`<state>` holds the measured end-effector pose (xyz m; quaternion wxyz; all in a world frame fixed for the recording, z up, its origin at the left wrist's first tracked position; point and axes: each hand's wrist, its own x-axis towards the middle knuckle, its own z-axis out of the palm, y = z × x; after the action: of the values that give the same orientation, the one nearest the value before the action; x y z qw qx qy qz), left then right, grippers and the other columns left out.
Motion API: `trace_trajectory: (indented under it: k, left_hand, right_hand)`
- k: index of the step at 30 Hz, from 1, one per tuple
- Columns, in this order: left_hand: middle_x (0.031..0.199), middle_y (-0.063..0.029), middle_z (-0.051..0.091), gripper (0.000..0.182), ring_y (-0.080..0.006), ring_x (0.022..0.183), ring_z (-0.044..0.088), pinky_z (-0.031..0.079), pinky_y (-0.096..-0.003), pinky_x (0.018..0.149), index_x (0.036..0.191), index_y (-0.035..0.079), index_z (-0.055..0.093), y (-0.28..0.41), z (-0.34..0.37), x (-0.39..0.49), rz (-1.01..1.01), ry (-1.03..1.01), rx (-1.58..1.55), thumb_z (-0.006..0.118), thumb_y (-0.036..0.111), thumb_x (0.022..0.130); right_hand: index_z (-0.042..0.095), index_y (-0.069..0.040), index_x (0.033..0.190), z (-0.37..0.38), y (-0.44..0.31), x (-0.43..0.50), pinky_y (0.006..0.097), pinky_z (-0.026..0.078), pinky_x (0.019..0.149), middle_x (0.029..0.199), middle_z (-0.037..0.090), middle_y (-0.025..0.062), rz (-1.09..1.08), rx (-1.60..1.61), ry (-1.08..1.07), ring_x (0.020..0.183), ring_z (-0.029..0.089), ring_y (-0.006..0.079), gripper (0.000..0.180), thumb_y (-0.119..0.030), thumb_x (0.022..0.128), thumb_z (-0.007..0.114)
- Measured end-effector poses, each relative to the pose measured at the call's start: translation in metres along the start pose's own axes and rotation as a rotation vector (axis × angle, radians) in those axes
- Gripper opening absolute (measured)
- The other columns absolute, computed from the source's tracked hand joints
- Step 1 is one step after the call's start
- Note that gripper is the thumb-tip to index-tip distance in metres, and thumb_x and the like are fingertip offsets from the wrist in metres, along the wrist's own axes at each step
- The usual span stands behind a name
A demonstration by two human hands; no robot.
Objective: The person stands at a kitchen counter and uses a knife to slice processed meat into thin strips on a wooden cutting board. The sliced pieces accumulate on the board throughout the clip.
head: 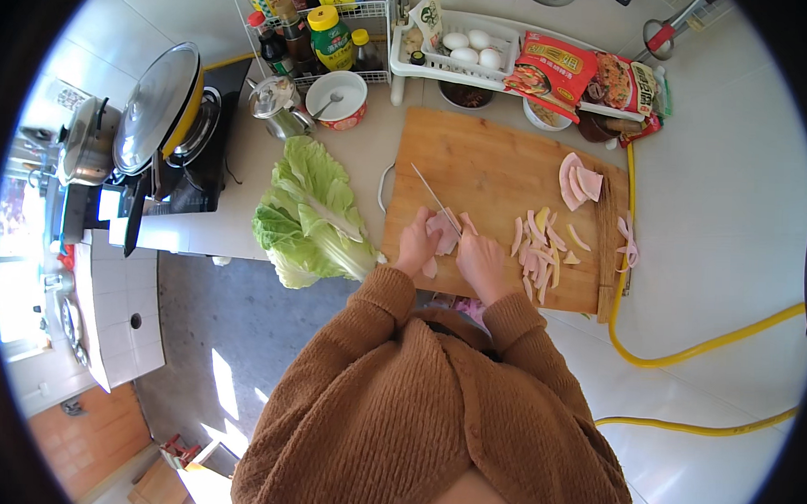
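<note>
My right hand [481, 263] grips a kitchen knife [429, 187], its thin blade slanting up and left over the wooden cutting board [487, 148]. My left hand [416, 244] pins slices of pink ham sausage [444, 239] against the board beside the blade. Most of the knife's handle is hidden in my right hand. Cut pink and yellowish strips [540, 257] lie in a loose pile to the right. Farther up on the board rest several larger ham slices [576, 181], partly overlapping.
Left of the board lies a napa cabbage [315, 215], overhanging the counter's front edge. A lidded yellow pan [162, 110] stands on the stove. Behind are a white bowl [335, 96], eggs [477, 51] and a red food packet [553, 70]. A straw brush [606, 246] and yellow hose [707, 342] lie right.
</note>
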<state>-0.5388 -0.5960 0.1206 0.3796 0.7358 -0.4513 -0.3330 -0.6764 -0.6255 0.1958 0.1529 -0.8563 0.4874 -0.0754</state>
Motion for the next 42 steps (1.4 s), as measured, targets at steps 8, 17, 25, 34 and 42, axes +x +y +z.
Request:
trace_trajectory:
  k: [8,17,25,34,42]
  left_hand:
    - [0.089,-0.018,0.063,0.036,-0.0377,0.084,0.06,0.048,-0.0432,0.07,0.103,0.009,0.051,-0.003,0.004,-0.004,-0.017,0.062,0.016,0.066,0.014,0.072]
    - [0.094,-0.0158,0.063,0.04,-0.0361,0.088,0.06,0.048,-0.0414,0.074,0.112,0.014,0.053,-0.003,-0.002,-0.02,0.007,-0.033,0.011,0.063,0.02,0.074]
    - [0.101,-0.0151,0.062,0.04,-0.0339,0.092,0.059,0.047,-0.0401,0.079,0.11,0.015,0.059,-0.011,-0.002,-0.011,-0.073,0.04,0.038,0.061,0.019,0.071]
    - [0.095,-0.0147,0.064,0.039,-0.0339,0.088,0.06,0.048,-0.0407,0.077,0.108,0.015,0.061,-0.009,-0.004,-0.009,-0.044,0.053,0.023,0.061,0.017,0.069]
    - [0.091,-0.0127,0.065,0.033,-0.0309,0.088,0.061,0.048,-0.039,0.075,0.1,0.01,0.059,-0.004,-0.006,-0.006,-0.106,0.068,-0.033,0.065,0.017,0.068]
  right_hand:
    - [0.056,0.002,0.093,-0.003,0.017,-0.036,0.0455,0.047,0.051,0.061,0.06,0.0188,0.027,-0.089,-0.103,0.058,0.061,0.0345,0.019,-0.011,0.079,0.051]
    - [0.055,-0.004,0.092,0.013,0.012,-0.019,0.044,0.047,0.053,0.062,0.061,0.0172,0.144,0.008,-0.016,0.059,0.061,0.0343,0.018,-0.019,0.082,0.051]
    - [0.053,-0.009,0.085,-0.006,0.021,-0.054,0.0465,0.043,0.053,0.058,0.057,0.0151,0.11,0.101,0.224,0.055,0.056,0.0361,0.016,-0.025,0.083,0.053]
    - [0.051,-0.01,0.085,-0.011,0.01,-0.065,0.0382,0.041,0.055,0.059,0.06,0.0094,-0.06,-0.08,0.149,0.05,0.058,0.0272,0.009,-0.019,0.085,0.051]
    - [0.047,-0.005,0.085,-0.026,-0.002,-0.051,0.0416,0.043,0.052,0.056,0.058,0.0146,-0.007,-0.07,-0.051,0.052,0.059,0.0296,0.01,-0.014,0.085,0.045]
